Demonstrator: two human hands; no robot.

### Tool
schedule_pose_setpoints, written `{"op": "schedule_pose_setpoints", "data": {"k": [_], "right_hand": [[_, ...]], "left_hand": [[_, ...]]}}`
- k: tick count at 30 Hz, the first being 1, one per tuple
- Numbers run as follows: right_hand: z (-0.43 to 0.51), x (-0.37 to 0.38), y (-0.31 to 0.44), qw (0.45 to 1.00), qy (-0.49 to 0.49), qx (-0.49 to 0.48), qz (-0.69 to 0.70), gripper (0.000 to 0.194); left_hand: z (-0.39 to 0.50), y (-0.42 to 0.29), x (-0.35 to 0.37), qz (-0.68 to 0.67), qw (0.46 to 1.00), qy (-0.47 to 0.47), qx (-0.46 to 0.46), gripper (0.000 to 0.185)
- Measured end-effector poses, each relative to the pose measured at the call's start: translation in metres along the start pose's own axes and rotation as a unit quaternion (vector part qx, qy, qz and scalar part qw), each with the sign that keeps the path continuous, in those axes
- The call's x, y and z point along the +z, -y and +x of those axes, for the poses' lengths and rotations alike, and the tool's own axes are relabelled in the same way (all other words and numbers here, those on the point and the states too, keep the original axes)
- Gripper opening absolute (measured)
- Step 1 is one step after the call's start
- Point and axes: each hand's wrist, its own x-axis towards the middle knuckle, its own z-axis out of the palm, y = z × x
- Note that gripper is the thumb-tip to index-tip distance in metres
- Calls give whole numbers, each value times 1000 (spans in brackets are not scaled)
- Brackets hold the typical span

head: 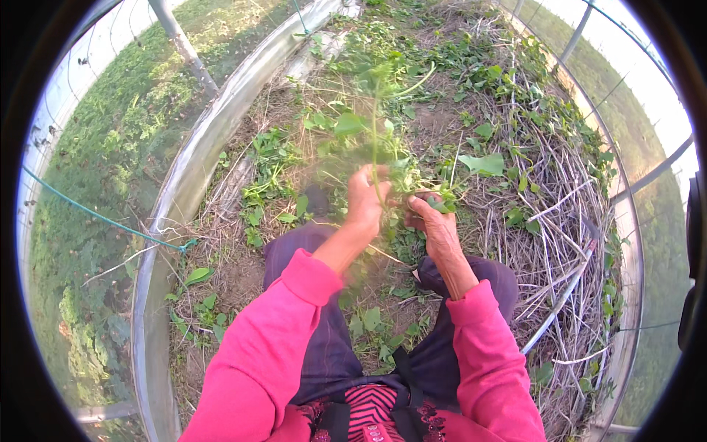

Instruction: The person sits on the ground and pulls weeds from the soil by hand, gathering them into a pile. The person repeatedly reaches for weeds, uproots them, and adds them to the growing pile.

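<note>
My left hand (365, 198) grips a tangle of long green vine stems (375, 132), blurred by motion, that rise past the fingers. Close by on the right, my right hand (433, 221) has its thumb and fingers closed on a small bunch of leafy stems (442, 204). Both hands are above the ground between my bent knees, a short distance apart. Whether one vine runs through both hands is hidden by the leaves. A broad green leaf (483, 164) hangs just beyond my right hand.
Dry stalks (552, 221) are heaped along the right side, and a pale-handled tool like a sickle (558, 304) lies on them. Clear plastic sheeting (182, 171) walls the left, with a green cord (105, 210) across it. Low vines (270, 149) and straw cover the soil.
</note>
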Motion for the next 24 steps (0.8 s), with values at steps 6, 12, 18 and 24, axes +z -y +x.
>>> {"op": "schedule_pose_setpoints", "data": {"k": [6, 12, 18, 24], "right_hand": [[-55, -25, -29, 994, 25, 17, -104, 16], [-101, -33, -59, 919, -9, -41, -391, 20], [-135, -31, -67, 917, -26, -24, -397, 24], [-170, -9, -54, 941, 23, -50, -333, 25]], "left_hand": [[-45, 39, -34, -3, 987, 79, -142, 25], [-84, 59, -58, 77, 967, 131, -205, 26], [-122, 74, -67, 43, 977, 78, -192, 26], [-115, 83, -81, 24, 992, 45, -112, 28]]}}
